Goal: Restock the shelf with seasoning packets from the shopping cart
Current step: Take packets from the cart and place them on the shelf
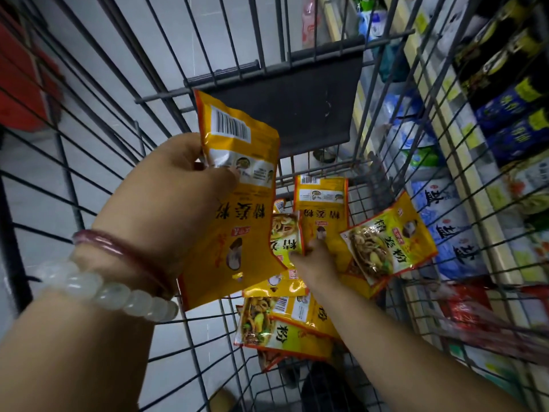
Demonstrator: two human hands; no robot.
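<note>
Left hand (178, 185) around packet (237, 185)

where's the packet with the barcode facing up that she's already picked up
In the head view it is left of centre, held up above the cart by the left hand, over the loose packets on the cart floor.

Wire shopping cart (383, 185) — grey mesh floor. Yellow seasoning packets (300, 325) lie scattered on it, overlapping, some face-up, some barcode-up.
</note>
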